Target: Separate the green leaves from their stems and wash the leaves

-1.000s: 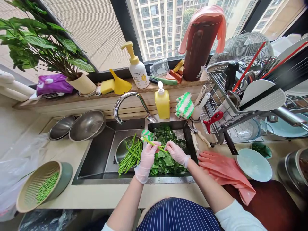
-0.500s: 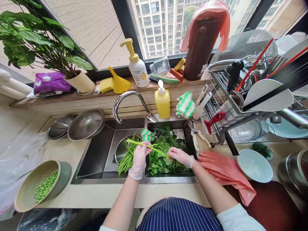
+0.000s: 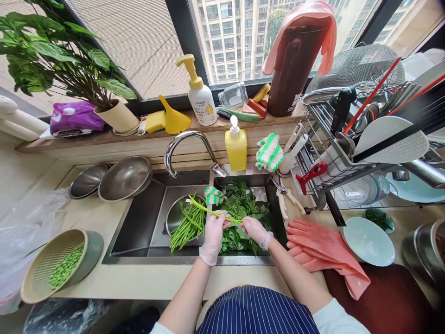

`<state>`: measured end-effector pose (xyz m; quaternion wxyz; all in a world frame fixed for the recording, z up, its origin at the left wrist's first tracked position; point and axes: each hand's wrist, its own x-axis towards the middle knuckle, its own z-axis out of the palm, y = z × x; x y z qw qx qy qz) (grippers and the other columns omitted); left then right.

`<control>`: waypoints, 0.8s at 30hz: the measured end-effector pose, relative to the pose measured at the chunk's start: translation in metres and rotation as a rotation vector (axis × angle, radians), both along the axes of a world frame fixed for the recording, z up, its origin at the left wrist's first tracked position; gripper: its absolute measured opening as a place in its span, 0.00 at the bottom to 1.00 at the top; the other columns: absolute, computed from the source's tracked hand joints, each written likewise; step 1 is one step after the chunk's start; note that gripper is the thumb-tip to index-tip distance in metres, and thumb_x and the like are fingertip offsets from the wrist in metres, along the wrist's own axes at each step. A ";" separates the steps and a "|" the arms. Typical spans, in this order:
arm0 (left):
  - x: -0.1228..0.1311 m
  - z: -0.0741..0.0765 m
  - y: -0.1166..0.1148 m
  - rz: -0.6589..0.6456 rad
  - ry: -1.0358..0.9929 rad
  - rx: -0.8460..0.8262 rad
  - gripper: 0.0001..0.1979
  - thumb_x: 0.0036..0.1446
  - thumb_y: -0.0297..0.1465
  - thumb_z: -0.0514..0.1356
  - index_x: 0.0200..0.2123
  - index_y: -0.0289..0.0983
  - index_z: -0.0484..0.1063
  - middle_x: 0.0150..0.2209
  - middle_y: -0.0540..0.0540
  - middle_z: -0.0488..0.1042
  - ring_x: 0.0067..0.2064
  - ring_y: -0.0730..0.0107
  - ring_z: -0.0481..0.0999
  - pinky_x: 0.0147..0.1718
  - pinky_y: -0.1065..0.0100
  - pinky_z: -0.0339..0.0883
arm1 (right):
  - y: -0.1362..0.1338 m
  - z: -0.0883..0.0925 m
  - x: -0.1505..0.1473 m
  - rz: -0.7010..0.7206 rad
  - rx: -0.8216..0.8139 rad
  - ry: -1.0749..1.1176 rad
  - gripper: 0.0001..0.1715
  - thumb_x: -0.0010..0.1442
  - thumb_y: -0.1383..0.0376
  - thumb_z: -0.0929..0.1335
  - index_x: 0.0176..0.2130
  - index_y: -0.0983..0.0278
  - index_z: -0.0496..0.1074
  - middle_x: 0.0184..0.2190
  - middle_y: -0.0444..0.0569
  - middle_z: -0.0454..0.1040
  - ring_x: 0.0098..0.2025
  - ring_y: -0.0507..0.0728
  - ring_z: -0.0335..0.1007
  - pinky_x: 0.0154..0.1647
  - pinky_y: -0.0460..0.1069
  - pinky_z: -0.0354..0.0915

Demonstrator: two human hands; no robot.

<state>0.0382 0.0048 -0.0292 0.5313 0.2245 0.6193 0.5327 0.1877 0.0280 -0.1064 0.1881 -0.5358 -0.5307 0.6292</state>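
Note:
Both hands wear thin clear gloves and meet over the right sink basin. My left hand (image 3: pixel 213 235) is closed around long green vegetable stems (image 3: pixel 201 207), whose pale ends point up and left. With pinched fingers my right hand (image 3: pixel 255 230) grips the other end of the same stems. Beneath the hands, wet leafy greens (image 3: pixel 239 204) fill the right basin. Several trimmed green stems (image 3: pixel 189 222) lie heaped in a metal bowl (image 3: pixel 172 215) in the left basin, with some hanging over its rim. A green-and-white cloth (image 3: pixel 213 195) rests on the divider between the basins.
A chrome faucet (image 3: pixel 186 134) arches behind the bowl. On the left counter stand metal bowls (image 3: pixel 125 178) and a colander (image 3: pixel 78 278) holding green beans or peas. To the right lie pink rubber gloves (image 3: pixel 323 246), scissors (image 3: pixel 287 195), a white bowl (image 3: pixel 369 241) and a loaded dish rack (image 3: pixel 323 134).
My left hand has moved right along the stems, close to my right hand. My right hand has shifted slightly, still pinching the stems' end.

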 end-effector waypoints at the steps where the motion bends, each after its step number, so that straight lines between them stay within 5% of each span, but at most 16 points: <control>1: 0.001 0.002 0.000 0.016 0.004 0.017 0.17 0.47 0.40 0.64 0.34 0.35 0.66 0.31 0.47 0.75 0.34 0.68 0.77 0.32 0.68 0.72 | 0.002 -0.003 -0.001 -0.037 -0.010 -0.006 0.16 0.58 0.65 0.56 0.27 0.65 0.68 0.19 0.43 0.64 0.20 0.50 0.58 0.23 0.45 0.57; 5: 0.000 0.005 0.004 0.022 0.070 0.000 0.17 0.47 0.41 0.64 0.34 0.34 0.67 0.30 0.47 0.74 0.32 0.69 0.77 0.30 0.69 0.72 | 0.006 -0.002 -0.001 -0.115 0.009 0.030 0.20 0.60 0.63 0.53 0.33 0.65 0.69 0.29 0.48 0.71 0.28 0.52 0.67 0.31 0.47 0.63; 8: -0.002 0.002 0.007 -0.002 0.147 -0.044 0.17 0.46 0.41 0.64 0.33 0.34 0.69 0.31 0.47 0.74 0.31 0.69 0.76 0.29 0.69 0.72 | 0.002 0.015 -0.002 -0.003 0.192 0.108 0.20 0.62 0.60 0.56 0.38 0.64 0.71 0.37 0.48 0.73 0.38 0.53 0.68 0.41 0.48 0.64; 15: -0.001 -0.006 0.003 -0.060 0.200 -0.079 0.15 0.46 0.39 0.64 0.31 0.34 0.69 0.29 0.48 0.73 0.27 0.72 0.75 0.27 0.70 0.72 | -0.014 0.037 -0.018 0.229 0.372 -0.140 0.17 0.62 0.66 0.57 0.40 0.61 0.73 0.33 0.47 0.75 0.33 0.54 0.67 0.37 0.47 0.61; 19: 0.003 -0.008 -0.003 0.019 0.048 -0.043 0.16 0.45 0.39 0.65 0.31 0.34 0.67 0.30 0.47 0.74 0.31 0.69 0.77 0.31 0.67 0.73 | -0.018 0.027 -0.027 0.103 0.316 -0.139 0.18 0.62 0.64 0.56 0.34 0.62 0.73 0.28 0.48 0.73 0.30 0.54 0.66 0.34 0.48 0.61; 24: 0.004 -0.004 -0.003 0.116 -0.051 0.046 0.17 0.46 0.41 0.64 0.31 0.35 0.65 0.30 0.47 0.73 0.33 0.68 0.77 0.32 0.66 0.72 | -0.010 0.014 -0.026 -0.193 0.046 0.093 0.20 0.61 0.57 0.56 0.34 0.63 0.72 0.26 0.48 0.72 0.28 0.54 0.67 0.30 0.48 0.63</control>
